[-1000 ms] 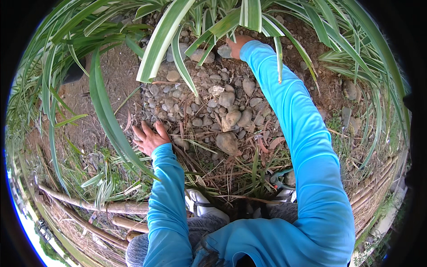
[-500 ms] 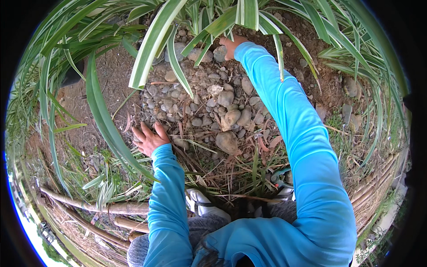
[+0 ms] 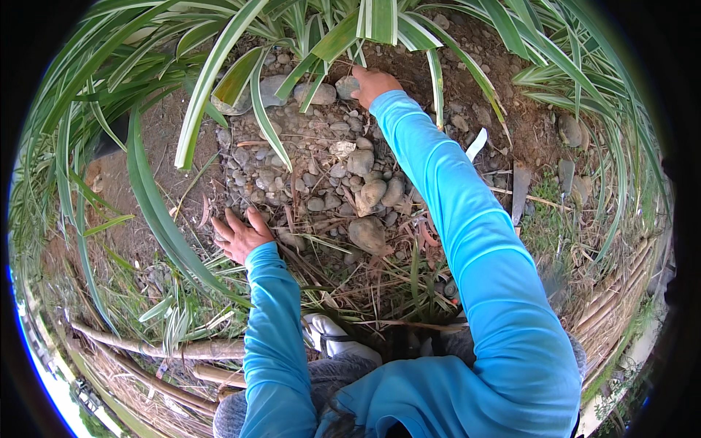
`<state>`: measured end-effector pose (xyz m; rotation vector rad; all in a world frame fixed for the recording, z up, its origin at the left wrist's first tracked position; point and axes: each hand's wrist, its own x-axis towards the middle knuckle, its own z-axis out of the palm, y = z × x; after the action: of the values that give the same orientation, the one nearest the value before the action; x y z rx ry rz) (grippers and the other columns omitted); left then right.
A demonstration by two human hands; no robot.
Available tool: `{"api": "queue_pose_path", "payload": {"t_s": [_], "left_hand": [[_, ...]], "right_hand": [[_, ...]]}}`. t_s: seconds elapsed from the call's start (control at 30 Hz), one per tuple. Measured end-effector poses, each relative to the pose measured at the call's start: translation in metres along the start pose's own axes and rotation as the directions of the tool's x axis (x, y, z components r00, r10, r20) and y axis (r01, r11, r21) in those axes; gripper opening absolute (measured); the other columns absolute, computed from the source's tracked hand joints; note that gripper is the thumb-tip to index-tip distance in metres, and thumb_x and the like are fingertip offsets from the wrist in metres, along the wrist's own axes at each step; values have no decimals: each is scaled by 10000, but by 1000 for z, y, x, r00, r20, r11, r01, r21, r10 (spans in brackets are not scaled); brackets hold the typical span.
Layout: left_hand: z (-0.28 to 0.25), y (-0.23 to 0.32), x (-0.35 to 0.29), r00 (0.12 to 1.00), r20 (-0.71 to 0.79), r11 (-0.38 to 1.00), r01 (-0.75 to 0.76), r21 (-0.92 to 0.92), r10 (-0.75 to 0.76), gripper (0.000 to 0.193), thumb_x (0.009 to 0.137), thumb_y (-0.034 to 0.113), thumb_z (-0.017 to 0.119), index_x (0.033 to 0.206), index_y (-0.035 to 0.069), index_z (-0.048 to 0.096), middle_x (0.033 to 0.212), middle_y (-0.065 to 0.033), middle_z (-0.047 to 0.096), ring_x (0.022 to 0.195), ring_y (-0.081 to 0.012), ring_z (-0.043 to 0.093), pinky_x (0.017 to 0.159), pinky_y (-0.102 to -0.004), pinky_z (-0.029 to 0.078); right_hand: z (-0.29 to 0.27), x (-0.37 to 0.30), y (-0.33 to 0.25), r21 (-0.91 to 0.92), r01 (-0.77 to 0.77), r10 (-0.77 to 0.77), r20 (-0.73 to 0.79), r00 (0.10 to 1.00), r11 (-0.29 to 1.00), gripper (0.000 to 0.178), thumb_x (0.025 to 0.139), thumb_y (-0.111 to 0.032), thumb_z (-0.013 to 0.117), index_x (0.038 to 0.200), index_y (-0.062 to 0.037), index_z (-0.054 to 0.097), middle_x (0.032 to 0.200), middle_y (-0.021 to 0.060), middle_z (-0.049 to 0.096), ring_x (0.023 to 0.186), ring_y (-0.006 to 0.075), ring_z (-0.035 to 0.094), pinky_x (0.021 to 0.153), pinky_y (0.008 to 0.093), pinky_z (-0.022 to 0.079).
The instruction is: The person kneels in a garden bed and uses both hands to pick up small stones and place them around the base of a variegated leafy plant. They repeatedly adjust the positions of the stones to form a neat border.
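My right hand reaches to the far side of the pebble patch. Its thumb and index finger sit at either side of a rounded grey stone, which lies in a row with other large stones beneath striped leaves. The remaining fingers are partly hidden. My left hand rests on the soil at the near left edge of the pebbles, fingers spread and nothing in them.
Green-and-white striped plants arch over the far side and both flanks. A larger stone and cut grass lie near my shoes. Bamboo poles run along the lower left. A flat grey strip lies right of my arm.
My right arm has shifted slightly left in the view, its hand still at the grey stone. A pale strip now shows beside my right forearm. My left hand stays almost in place.
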<state>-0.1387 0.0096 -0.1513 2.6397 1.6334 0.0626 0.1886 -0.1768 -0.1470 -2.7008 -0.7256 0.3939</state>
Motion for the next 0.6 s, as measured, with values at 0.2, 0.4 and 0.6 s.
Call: {"api": "queue_pose_path", "payload": {"t_s": [0.2, 0.4, 0.6], "left_hand": [[-1, 1, 0, 1000, -9, 1000, 2, -23, -2, 671, 897, 623, 362, 1413, 198, 417, 1532, -101, 248, 1335, -504, 274, 1068, -575, 293], [-3, 1, -1, 1000, -5, 1000, 5, 0, -5, 689, 895, 639, 348, 1408, 187, 431, 1537, -86, 243, 1333, -507, 280, 1058, -577, 307], [-4, 1, -2, 1000, -4, 1000, -3, 7, 3, 705, 898, 648, 326, 1416, 179, 418, 1541, -90, 236, 1331, -510, 281, 1057, -590, 309]], "right_hand": [[-8, -1, -6, -25, -25, 27, 65, 998, 999, 479, 857, -235, 650, 1276, -105, 458, 1246, 198, 559, 1113, 383, 560, 932, 451, 456], [-38, -22, -8, -46, -200, 201, 29, 979, 979, 591, 835, -287, 682, 1347, -159, 416, 1357, 168, 487, 1174, 385, 530, 991, 440, 439], [-67, -114, 84, 82, -226, 235, -123, 964, 971, 322, 850, -185, 598, 1165, -144, 546, 1208, 172, 548, 1073, 394, 571, 906, 459, 475]]}}
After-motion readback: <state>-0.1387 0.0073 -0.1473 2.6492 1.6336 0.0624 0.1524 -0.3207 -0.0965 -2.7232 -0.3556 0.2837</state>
